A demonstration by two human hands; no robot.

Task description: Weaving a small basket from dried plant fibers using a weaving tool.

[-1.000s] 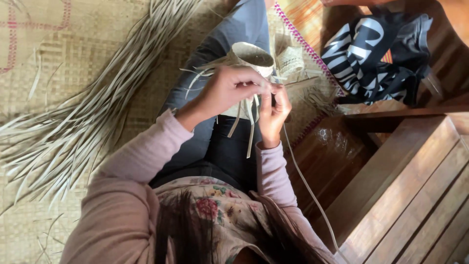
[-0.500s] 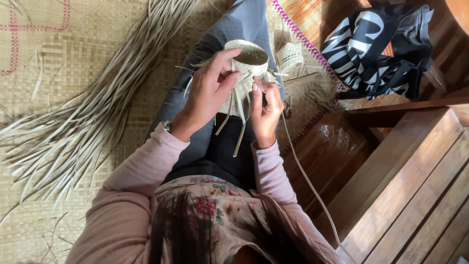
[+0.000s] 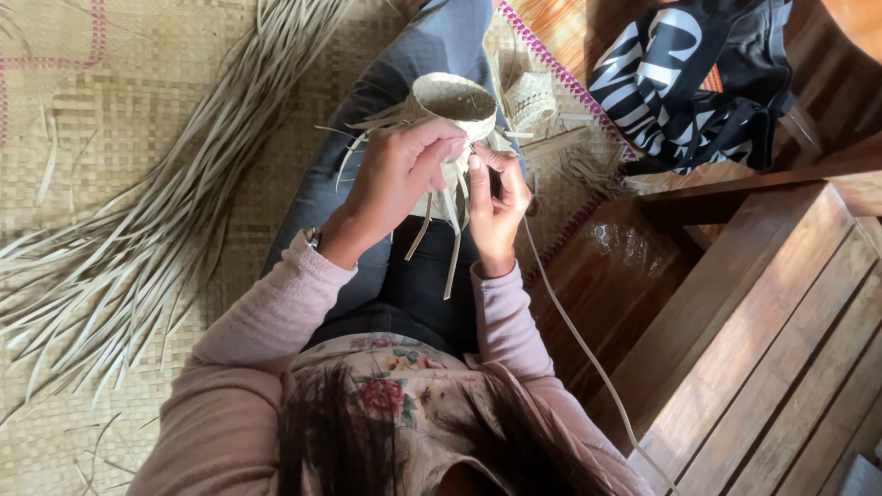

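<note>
Probably the small woven basket, held above the person's lap, is very light and bends easily, so it is best taken at its firm woven wall, not by the loose strips that hang under it. Both forearms rise from the body; the left hand closes its fingers around the basket side, and the right hand pinches one thin strip between thumb and fingertips

Basket: woven dry leaf strip, pale tan, matt, loose flat ends hanging under it. Strip pile at 9 o'clock: same dry fibre, stiff and dull. Mat under it: plaited straw, matt, coarse grid. Bench at 4 o'clock: brown slatted wood, smooth, slight sheen. Bag at 1 o'clock: black-and-white cloth, soft, creased. Sleeves: pink knit cloth, matt. Trousers: grey-blue cloth, smooth.
</note>
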